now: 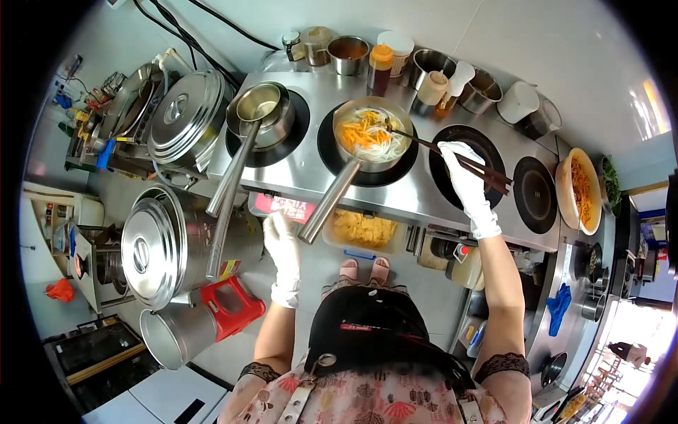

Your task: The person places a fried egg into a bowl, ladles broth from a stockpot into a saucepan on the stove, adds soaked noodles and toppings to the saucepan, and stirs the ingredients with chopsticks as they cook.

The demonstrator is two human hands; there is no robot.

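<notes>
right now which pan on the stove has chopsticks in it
The pan on the second burner from left: only it holds orange and white strips, with chopsticks dipped in.

Head-worn view, facing down and forward

Your white-gloved right hand (462, 177) hides part of the big round black burner (478, 141) behind it. The shiny round steel pan (395, 161) covers what it sits on. The words on the pink paper (282, 207) are too small for you to read.
</notes>
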